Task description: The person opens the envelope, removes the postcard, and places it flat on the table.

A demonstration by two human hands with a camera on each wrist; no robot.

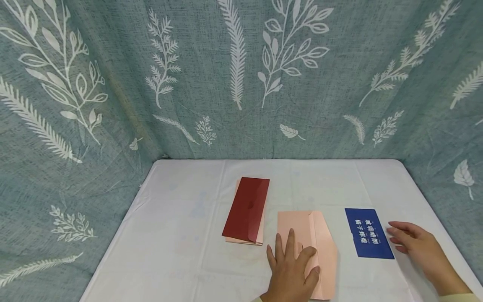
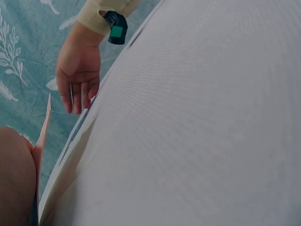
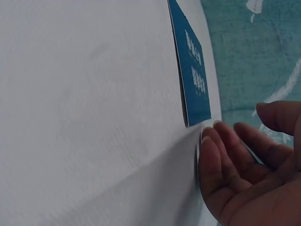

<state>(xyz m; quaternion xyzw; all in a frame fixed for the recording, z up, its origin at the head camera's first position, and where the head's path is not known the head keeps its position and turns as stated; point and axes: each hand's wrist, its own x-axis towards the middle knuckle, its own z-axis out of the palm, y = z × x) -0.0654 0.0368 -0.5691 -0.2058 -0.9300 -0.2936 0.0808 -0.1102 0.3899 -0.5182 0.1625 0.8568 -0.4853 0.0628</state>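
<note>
On the white tabletop [image 1: 158, 251], my left hand [image 1: 289, 268] is lying with its fingers spread over the pink envelope [image 1: 296, 220], probably to be keeping it from sliding. Its flap [image 1: 326, 256] is lying unfolded toward my right, so it is pointing to the blue card's [image 1: 370, 235] side. My right hand [image 1: 420, 247] is lying just beside this card, fingers loosely bent, pinching nothing. Farther left, the dark red envelope [image 1: 243, 205] is resting upon paler paper [image 1: 260, 235], perhaps for leaving working room before both hands.
</note>
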